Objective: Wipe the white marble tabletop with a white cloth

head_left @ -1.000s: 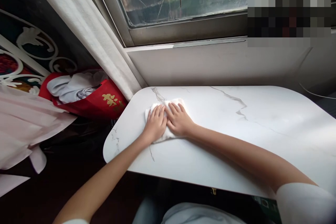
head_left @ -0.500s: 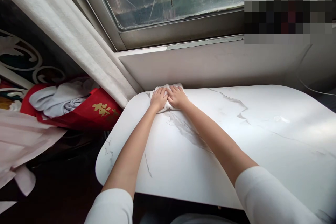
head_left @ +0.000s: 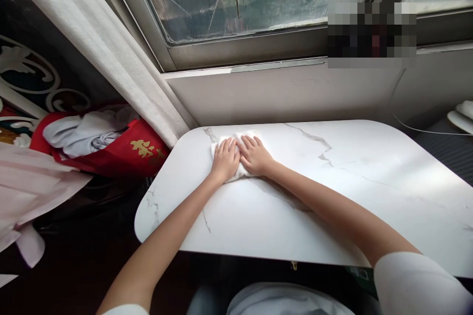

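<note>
A white cloth (head_left: 241, 172) lies bunched on a white marble-patterned table (head_left: 332, 226), toward the table's far left part. My left hand (head_left: 225, 158) presses flat on the cloth's left side, fingers stretched forward. Beside it, my right hand (head_left: 255, 155) rests on the cloth's right side with its fingers spread. The two hands touch or nearly touch at the thumbs. Both palms cover most of the cloth.
A red bag (head_left: 148, 150) of pale clothes stands left of the table, near a white curtain (head_left: 99, 44) and pink fabric (head_left: 33, 187). Behind the table are a wall and a window (head_left: 207, 0). A thin cable (head_left: 424, 130) runs at the right.
Both hands and the cloth under them have moved back from the table's far edge toward me. My elbows are now spread wider.
</note>
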`<state>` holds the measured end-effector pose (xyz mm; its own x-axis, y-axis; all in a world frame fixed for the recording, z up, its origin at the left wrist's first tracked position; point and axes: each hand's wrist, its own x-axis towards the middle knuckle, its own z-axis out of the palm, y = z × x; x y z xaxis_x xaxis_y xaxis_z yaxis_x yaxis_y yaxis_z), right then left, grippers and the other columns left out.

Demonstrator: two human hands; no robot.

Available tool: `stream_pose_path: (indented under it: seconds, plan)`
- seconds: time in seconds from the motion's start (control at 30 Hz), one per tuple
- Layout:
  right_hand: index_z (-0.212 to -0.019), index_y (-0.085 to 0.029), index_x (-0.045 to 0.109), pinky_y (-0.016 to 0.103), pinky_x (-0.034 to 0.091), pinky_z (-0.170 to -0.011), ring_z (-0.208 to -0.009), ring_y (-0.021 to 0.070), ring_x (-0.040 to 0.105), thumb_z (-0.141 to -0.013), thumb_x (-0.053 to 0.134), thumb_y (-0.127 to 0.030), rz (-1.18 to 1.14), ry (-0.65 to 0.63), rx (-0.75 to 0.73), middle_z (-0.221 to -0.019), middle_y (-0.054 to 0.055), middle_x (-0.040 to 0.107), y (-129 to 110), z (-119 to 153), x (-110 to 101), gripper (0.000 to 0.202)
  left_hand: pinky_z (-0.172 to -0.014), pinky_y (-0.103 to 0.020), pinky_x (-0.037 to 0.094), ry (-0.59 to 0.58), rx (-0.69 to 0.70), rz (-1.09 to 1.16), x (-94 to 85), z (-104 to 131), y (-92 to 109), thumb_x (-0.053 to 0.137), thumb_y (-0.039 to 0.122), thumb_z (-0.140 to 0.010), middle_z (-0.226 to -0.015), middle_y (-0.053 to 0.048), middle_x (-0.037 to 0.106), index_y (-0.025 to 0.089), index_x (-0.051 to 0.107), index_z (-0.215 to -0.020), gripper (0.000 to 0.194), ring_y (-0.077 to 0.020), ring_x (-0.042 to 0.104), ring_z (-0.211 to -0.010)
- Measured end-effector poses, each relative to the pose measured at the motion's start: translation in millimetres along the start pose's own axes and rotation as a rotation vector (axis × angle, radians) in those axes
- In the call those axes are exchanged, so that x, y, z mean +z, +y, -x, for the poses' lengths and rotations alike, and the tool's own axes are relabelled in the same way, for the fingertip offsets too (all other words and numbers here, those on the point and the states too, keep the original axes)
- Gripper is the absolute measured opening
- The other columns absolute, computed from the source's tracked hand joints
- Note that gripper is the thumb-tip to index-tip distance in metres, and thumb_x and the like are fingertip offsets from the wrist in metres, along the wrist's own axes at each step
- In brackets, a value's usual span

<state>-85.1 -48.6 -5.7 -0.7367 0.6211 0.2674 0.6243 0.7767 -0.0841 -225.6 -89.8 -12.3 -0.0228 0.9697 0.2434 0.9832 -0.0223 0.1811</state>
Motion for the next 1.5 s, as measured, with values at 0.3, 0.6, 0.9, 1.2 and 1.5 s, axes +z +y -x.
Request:
stream_pose_path:
  seconds: [0.3, 0.6, 0.9, 1.2, 1.5]
  plan:
    - [-0.145, -0.004, 0.034, 0.058, 0.020, -0.112, -0.142, 0.0352, 0.021, -0.094, 0.031, -0.032, -0.033, 0.031, -0.089, -0.150, 0.021, 0.033, -49.4, 131.6, -31.5, 0.058, -0.114, -0.057, 0.023, 0.070, 0.128, 0.069, -11.8, 127.7, 63.0, 0.028, 0.027, -0.094, -0.148, -0.017, 0.038, 0.014, 0.029, -0.147, 0.054, -0.0306, 0.027, -0.141]
    - [-0.148, -0.009, 0.031, 0.058, 0.023, -0.112, -0.142, 0.0328, 0.021, -0.092, 0.034, -0.031, -0.044, 0.022, -0.053, -0.151, 0.017, 0.033, -44.2, 152.3, -36.1, 0.060, -0.113, -0.059, 0.021, 0.014, 0.166, 0.118, -13.2, 135.8, 81.1, 0.031, 0.027, -0.094, -0.151, -0.017, 0.034, 0.015, 0.022, -0.149, 0.058, -0.0320, 0.024, -0.142]
    - [-0.143, -0.005, 0.037, 0.049, 0.020, -0.111, -0.138, 0.0324, 0.030, -0.093, 0.032, -0.030, 0.061, -0.015, 0.163, -0.149, 0.021, 0.035, 33.6, 48.5, -14.2, 0.056, -0.116, -0.052, 0.017, -0.116, 0.117, 0.123, 6.9, -13.7, 60.0, 0.029, 0.026, -0.094, -0.150, -0.015, 0.036, 0.011, 0.039, -0.139, 0.049, -0.0276, 0.027, -0.140]
    - [-0.143, -0.007, 0.036, 0.046, 0.020, -0.110, -0.137, 0.0302, 0.030, -0.094, 0.029, -0.026, 0.059, -0.018, 0.235, -0.149, 0.021, 0.035, 87.7, -17.6, -6.0, 0.053, -0.116, -0.049, 0.018, -0.079, 0.049, 0.146, 25.2, -103.2, 50.5, 0.033, 0.023, -0.093, -0.149, -0.011, 0.039, 0.015, 0.042, -0.137, 0.046, -0.0241, 0.031, -0.138]
    - [-0.142, -0.007, 0.038, 0.047, 0.022, -0.109, -0.136, 0.0309, 0.032, -0.093, 0.029, -0.026, 0.101, -0.018, 0.190, -0.146, 0.021, 0.039, 89.8, -12.3, -6.1, 0.053, -0.116, -0.048, 0.016, -0.097, 0.025, 0.105, 23.0, -96.7, 56.2, 0.029, 0.026, -0.095, -0.151, -0.010, 0.036, 0.015, 0.039, -0.140, 0.047, -0.0222, 0.027, -0.140]
